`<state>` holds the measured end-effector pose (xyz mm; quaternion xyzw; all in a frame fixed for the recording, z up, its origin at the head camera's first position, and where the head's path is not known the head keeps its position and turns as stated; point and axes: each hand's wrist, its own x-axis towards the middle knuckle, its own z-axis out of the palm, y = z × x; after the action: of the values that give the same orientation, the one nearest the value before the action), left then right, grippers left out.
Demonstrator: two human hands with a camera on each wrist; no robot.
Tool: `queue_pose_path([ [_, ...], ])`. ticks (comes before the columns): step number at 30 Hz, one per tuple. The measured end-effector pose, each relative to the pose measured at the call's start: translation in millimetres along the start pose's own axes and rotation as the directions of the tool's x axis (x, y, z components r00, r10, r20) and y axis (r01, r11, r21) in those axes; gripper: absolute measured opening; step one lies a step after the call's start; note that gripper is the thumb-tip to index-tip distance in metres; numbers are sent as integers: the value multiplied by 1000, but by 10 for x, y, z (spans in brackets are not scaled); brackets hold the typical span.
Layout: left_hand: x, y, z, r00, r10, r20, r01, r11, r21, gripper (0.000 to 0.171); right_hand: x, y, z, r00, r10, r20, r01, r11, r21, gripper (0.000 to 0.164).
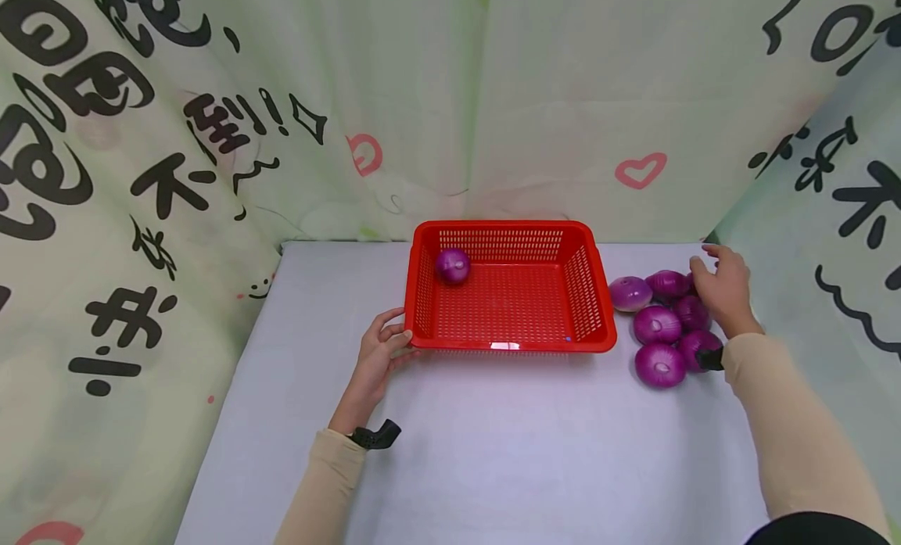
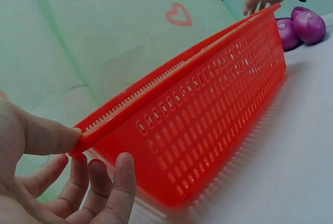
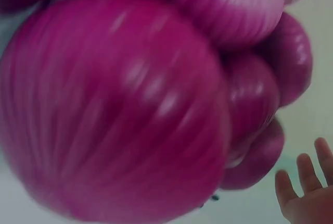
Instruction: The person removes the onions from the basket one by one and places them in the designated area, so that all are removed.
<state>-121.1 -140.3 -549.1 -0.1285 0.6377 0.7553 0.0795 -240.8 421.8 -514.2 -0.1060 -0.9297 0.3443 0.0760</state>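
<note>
A red plastic basket (image 1: 563, 346) with slotted walls sits on the white table, and one purple onion (image 1: 453, 266) lies in its far left corner. My left hand (image 1: 380, 356) pinches the basket's rim at the near left corner, thumb on top and a finger beneath, as the left wrist view shows. To the basket's right, several purple onions (image 1: 657, 325) lie in a cluster. Over the far right side of that cluster is my right hand (image 1: 726, 291), fingers spread. In the right wrist view a large onion (image 3: 119, 109) fills the foreground; the hand's fingers (image 3: 309, 174) show apart from the onions.
A pale green curtain (image 1: 549, 138) with black writing and pink hearts hangs behind the table and along both sides. The white table (image 1: 493, 451) stretches in front of the basket. A black strap (image 1: 376, 435) is on the left wrist.
</note>
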Motion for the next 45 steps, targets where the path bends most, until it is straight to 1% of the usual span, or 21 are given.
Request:
queue_pose_path([
  [2,0,3,3,1000,1,2,-1,1000,1,50,5,-93,42,998,-64,-21,64,998,19,58],
  [5,3,8,8,1000,0,4,0,1000,-3,50,-8,-218,93,989,-144,-30,145,989,39,54],
  [10,3,16,13,1000,-4,9,4,1000,7,50,-35,-396,190,977,-215,6,214,974,67,52],
  [12,1,20,15,1000,-5,11,5,1000,8,50,-38,-471,233,966,-256,26,253,965,74,51],
  [17,3,18,17,1000,-4,13,4,1000,5,50,-46,-697,342,925,-366,100,361,931,57,47],
  [21,7,14,13,1000,-7,15,7,1000,-1,50,-85,-902,436,894,-413,172,411,910,49,47],
  [28,7,18,-1,1000,-15,8,16,1000,-5,49,-160,-1300,632,851,-434,295,441,896,44,51],
  [31,-1,19,-8,1000,-17,8,17,1000,-2,49,-193,-1479,733,829,-449,332,469,883,23,53],
  [33,-4,15,-14,1000,-17,5,17,1000,6,49,-210,-1596,817,809,-472,352,497,868,21,53],
  [37,-3,7,-22,1000,-17,-1,17,1000,12,50,-237,-1806,983,751,-535,388,571,820,25,53],
  [40,-7,13,-18,1000,-16,0,16,1000,11,49,-249,-1926,1090,714,-557,424,600,799,39,54],
  [42,-16,25,-10,1000,-17,1,17,1000,9,49,-244,-1987,1165,699,-557,449,606,795,44,56],
  [45,-24,30,-3,1000,-17,6,16,1000,5,49,-244,-2075,1284,683,-554,476,606,794,54,56],
])
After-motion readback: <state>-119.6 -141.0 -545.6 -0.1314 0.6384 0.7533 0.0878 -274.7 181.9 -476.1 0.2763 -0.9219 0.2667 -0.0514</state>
